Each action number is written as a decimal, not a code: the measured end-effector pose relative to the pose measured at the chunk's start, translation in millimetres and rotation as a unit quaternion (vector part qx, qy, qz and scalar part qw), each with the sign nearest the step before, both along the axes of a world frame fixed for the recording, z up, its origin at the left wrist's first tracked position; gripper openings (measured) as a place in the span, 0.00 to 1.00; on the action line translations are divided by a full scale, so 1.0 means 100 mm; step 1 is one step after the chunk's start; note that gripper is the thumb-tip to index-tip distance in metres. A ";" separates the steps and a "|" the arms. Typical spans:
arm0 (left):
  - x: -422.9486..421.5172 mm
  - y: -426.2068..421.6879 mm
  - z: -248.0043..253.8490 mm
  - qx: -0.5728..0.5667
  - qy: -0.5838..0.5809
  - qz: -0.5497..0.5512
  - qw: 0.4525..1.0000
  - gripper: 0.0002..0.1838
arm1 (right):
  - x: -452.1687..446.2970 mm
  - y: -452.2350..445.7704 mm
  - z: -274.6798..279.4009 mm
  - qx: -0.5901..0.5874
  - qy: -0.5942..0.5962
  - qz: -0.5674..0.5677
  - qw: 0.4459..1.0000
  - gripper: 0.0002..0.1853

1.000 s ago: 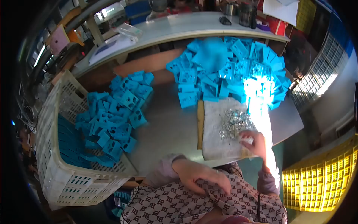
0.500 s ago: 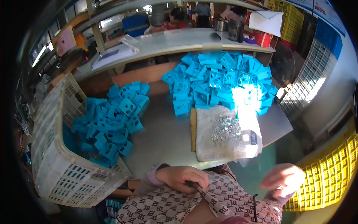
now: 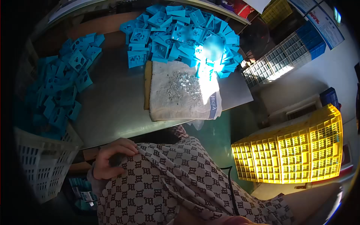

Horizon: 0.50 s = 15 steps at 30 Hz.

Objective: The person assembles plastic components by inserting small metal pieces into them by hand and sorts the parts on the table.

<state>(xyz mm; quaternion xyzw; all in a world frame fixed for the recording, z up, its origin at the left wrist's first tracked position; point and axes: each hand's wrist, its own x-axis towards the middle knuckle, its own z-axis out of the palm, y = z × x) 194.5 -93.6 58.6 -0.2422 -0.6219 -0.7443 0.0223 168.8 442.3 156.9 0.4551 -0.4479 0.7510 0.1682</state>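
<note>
My left hand [image 3: 112,157] is at the lower left, its fingertips pinching the edge of the patterned shirt [image 3: 157,180] that I wear. The shirt is beige and brown with dark letter marks, and its cloth lies in folds across my front. At the lower right my right forearm [image 3: 315,202] reaches out toward the edge of the view; the hand itself is outside it. Just beyond the shirt, a white cloth [image 3: 161,108] lies on the metal table [image 3: 108,108], with many small shiny metal pieces [image 3: 183,86] scattered over it.
A large heap of blue plastic parts [image 3: 161,48] stands behind the cloth, partly in glaring light. More blue parts [image 3: 60,93] spill from a white crate [image 3: 41,161] at left. A yellow crate [image 3: 288,146] stands right of the table, and a dark fan [image 3: 255,41] behind.
The view has tilted down and turned right. My left hand has moved left with the shirt's edge pulled along. My right hand has swung away to the right, out of view.
</note>
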 end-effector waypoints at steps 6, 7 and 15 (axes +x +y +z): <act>0.22 -0.01 0.02 0.023 0.007 0.021 1.000 0.27 | -0.02 -0.08 -0.58 -0.064 -0.094 -0.139 0.984 0.16; 0.25 -0.01 0.00 0.022 0.009 0.020 1.000 0.27 | -0.04 -0.09 -0.64 -0.070 -0.107 -0.148 0.981 0.16; 0.30 -0.04 0.06 -0.005 0.032 0.009 0.999 0.26 | -0.09 -0.25 -1.10 -0.097 -0.204 -0.209 0.951 0.16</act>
